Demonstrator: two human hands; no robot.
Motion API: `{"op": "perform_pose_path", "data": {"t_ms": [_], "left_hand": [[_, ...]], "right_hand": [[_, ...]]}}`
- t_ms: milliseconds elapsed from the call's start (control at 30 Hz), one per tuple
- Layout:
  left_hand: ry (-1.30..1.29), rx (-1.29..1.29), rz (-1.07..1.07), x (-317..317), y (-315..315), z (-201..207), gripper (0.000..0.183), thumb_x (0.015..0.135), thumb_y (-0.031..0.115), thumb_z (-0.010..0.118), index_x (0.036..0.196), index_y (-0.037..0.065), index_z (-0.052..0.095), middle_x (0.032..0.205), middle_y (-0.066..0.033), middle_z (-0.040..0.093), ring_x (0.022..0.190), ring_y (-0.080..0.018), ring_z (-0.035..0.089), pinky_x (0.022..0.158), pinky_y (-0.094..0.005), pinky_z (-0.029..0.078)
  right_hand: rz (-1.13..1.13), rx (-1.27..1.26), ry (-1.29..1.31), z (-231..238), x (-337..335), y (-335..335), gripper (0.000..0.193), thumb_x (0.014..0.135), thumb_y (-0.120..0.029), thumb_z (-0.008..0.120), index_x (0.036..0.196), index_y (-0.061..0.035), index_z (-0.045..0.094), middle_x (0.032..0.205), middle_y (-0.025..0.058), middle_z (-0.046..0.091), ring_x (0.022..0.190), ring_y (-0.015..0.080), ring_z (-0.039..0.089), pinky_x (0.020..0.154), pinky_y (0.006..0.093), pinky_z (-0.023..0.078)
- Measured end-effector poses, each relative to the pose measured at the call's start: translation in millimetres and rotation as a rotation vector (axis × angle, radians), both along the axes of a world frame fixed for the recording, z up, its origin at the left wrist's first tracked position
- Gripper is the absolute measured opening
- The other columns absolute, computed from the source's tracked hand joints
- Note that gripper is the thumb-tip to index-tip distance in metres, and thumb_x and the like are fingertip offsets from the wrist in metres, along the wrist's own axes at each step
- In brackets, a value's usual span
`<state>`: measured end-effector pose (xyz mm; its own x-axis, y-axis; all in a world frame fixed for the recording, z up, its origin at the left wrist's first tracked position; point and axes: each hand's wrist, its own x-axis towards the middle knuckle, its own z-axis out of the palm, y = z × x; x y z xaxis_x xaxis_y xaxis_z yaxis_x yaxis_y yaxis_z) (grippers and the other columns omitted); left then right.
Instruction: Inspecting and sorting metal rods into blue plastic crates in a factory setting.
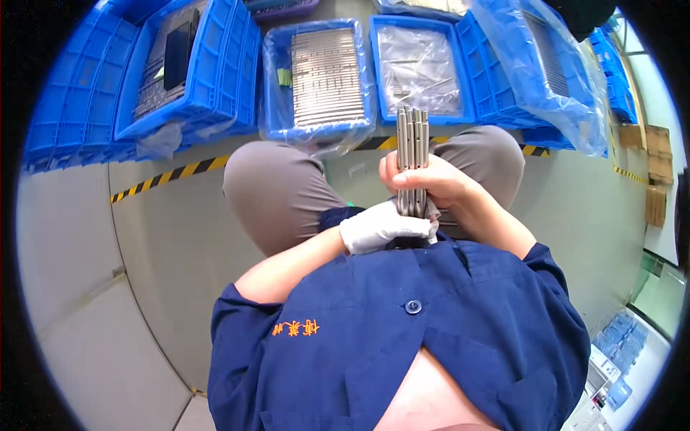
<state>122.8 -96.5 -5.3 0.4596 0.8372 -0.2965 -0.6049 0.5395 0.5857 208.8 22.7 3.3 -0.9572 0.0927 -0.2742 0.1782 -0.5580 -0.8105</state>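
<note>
A bundle of several slim metal rods [413,140] stands roughly upright in front of my body, between my knees. Bare and wrapped round the rods at mid-length, my right hand [431,178] is closed, thumb across the front. My left hand [381,228], in a white glove, is at the lower end of the bundle with its fingers curled about it. A crumpled pale cloth or glove edge [433,215] shows beside the rods' lower end. The bottom tips of the rods are hidden by the glove.
Ahead stands a blue crate [267,86] lined with clear plastic, holding rows of metal rods. Right of it is another blue crate [467,100] with plastic-covered contents. Stacked blue crates [215,93] rise at left, with a dark phone-like slab [180,50] on top. Yellow-black tape [172,174] crosses the floor.
</note>
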Motion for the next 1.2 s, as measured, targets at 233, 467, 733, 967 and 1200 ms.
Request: {"op": "perform_pose_path", "data": {"t_ms": [233, 467, 733, 967, 1200], "left_hand": [[-0.28, -0.075, 0.145, -24, 16, 5, 0.045, 0.071, 0.027, 0.066, 0.102, 0.006, 0.042, 0.071, -0.0031, 0.042, 0.061, -0.014, 0.042, 0.057, -0.0273, 0.037], [0.862, 0.094, 0.305, -94, 83, 45, 0.019, 0.075, 0.02, 0.054, 0.086, 0.005, 0.053, 0.063, -0.0008, 0.049, 0.052, -0.0068, 0.043, 0.046, -0.0217, 0.037], [0.869, 0.006, 0.367, -119, 111, 24, 0.016, 0.076, 0.019, 0.055, 0.08, 0.004, 0.057, 0.059, 0.0004, 0.049, 0.05, -0.0071, 0.043, 0.045, -0.0228, 0.036], [0.861, -0.019, 0.372, -123, 115, 20, 0.019, 0.081, 0.02, 0.05, 0.079, 0.003, 0.057, 0.051, 0.0018, 0.046, 0.044, -0.005, 0.039, 0.041, -0.019, 0.03], [0.611, 0.139, 0.222, -122, 104, 26, 0.031, 0.078, 0.029, 0.058, 0.091, 0.001, 0.055, 0.074, -0.0034, 0.056, 0.057, -0.0065, 0.045, 0.05, -0.0189, 0.036]], "right_hand": [[-0.141, 0.009, 0.027, 11, -34, 37, 0.021, 0.073, -0.023, 0.063, 0.075, -0.0067, 0.05, 0.076, 0.0023, 0.047, 0.069, 0.0095, 0.042, 0.061, 0.0231, 0.034], [-0.384, 0.375, -0.078, 48, -75, 91, 0.031, 0.079, -0.029, 0.06, 0.101, -0.0073, 0.057, 0.074, -0.0038, 0.051, 0.064, 0.0057, 0.045, 0.057, 0.0214, 0.036], [-0.381, 0.266, -0.061, 11, -82, 122, 0.027, 0.082, -0.027, 0.056, 0.099, -0.0062, 0.057, 0.068, -0.0041, 0.048, 0.057, 0.0044, 0.038, 0.05, 0.0204, 0.03], [-0.583, 0.098, 0.015, 8, -87, 144, 0.044, 0.083, -0.047, 0.046, 0.103, -0.0098, 0.058, 0.073, -0.0037, 0.049, 0.058, 0.0044, 0.038, 0.052, 0.0177, 0.032], [-0.554, 0.125, -0.063, 11, -75, 176, 0.04, 0.081, -0.043, 0.052, 0.103, -0.0104, 0.057, 0.068, -0.0053, 0.046, 0.054, 0.0019, 0.04, 0.045, 0.0137, 0.03]]}}
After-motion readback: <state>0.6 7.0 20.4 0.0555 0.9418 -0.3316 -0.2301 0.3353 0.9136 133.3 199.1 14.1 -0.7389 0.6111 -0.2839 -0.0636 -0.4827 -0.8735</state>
